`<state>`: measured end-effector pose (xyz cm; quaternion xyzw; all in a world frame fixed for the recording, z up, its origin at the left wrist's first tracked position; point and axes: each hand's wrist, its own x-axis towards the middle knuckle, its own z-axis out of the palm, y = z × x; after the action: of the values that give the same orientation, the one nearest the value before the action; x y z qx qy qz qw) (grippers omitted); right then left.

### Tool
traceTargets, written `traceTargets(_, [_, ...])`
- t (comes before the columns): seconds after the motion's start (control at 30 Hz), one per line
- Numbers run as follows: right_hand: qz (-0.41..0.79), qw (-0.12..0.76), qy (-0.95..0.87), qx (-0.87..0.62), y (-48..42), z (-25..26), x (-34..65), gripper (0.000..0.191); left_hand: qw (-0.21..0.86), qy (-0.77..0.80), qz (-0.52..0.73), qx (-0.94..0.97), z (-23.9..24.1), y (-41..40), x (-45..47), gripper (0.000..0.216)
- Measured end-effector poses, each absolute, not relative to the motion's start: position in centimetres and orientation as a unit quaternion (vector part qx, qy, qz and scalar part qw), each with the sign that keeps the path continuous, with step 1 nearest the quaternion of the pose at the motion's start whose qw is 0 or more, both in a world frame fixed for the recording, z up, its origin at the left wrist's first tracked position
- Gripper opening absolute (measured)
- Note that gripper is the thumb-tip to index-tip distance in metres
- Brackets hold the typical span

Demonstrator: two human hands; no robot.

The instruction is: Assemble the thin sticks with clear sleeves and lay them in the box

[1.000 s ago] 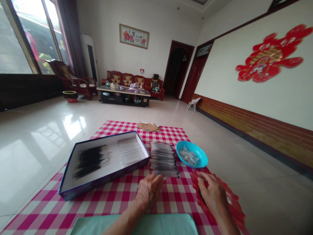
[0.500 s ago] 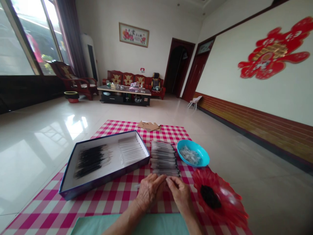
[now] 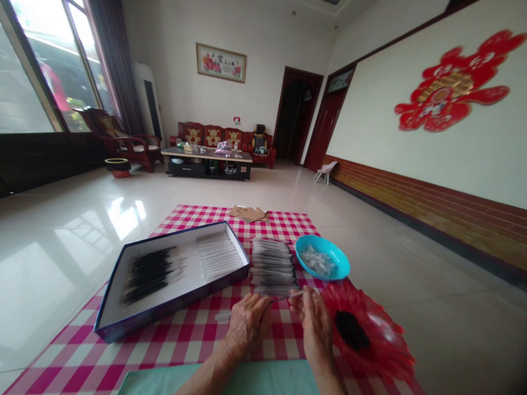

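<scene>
My left hand (image 3: pixel 246 318) is closed around a clear pen barrel (image 3: pixel 223 316), one end of which pokes out on its left side. Between the hands runs a thin dark pen refill (image 3: pixel 282 298), its paler end pinched in the fingers of my right hand (image 3: pixel 315 315). Just beyond them lies a row of pens (image 3: pixel 272 266) side by side on the cloth. At the left, a blue-edged box lid (image 3: pixel 173 307) holds black refills (image 3: pixel 150 271) and a stack of clear barrels (image 3: pixel 216 255). Fingers hide much of what I hold.
Right of the pens stands a blue bowl (image 3: pixel 343 262) of small clear pieces. A red flower-shaped dish (image 3: pixel 382 343) with small black parts sits nearer. Torn cardboard (image 3: pixel 249 214) lies at the far edge of the checked tablecloth (image 3: pixel 181 340). A green cloth (image 3: pixel 156 378) covers the near edge.
My hands have drawn apart; the right has shifted right and turned, and a thin dark refill now shows between them. The clear barrel end shows more plainly left of my left hand.
</scene>
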<state>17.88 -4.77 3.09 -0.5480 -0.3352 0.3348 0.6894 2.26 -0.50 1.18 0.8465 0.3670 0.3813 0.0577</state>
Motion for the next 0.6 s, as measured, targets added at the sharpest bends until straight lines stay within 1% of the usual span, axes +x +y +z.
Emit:
traceTargets(0.2, [0.368,0.622,-0.390,-0.571,-4.8,2.4,16.8,0.032,0.053,0.373,0.379,0.845,1.3,-0.5,2.1,0.022])
traceTargets(0.33, [0.369,0.613,-0.406,-0.568,-4.7,2.0,16.3,0.033,0.055,0.368,0.363,0.854,1.5,-0.6,2.2,0.022])
traceTargets(0.47, [0.364,0.638,-0.367,-0.571,-4.6,1.3,16.6,0.033,0.067,0.365,0.369,0.852,1.4,-0.8,2.2,0.021])
traceTargets(0.6, [0.359,0.684,-0.321,-0.548,-4.5,0.9,17.4,0.035,0.066,0.363,0.373,0.851,1.3,-1.0,2.1,0.027])
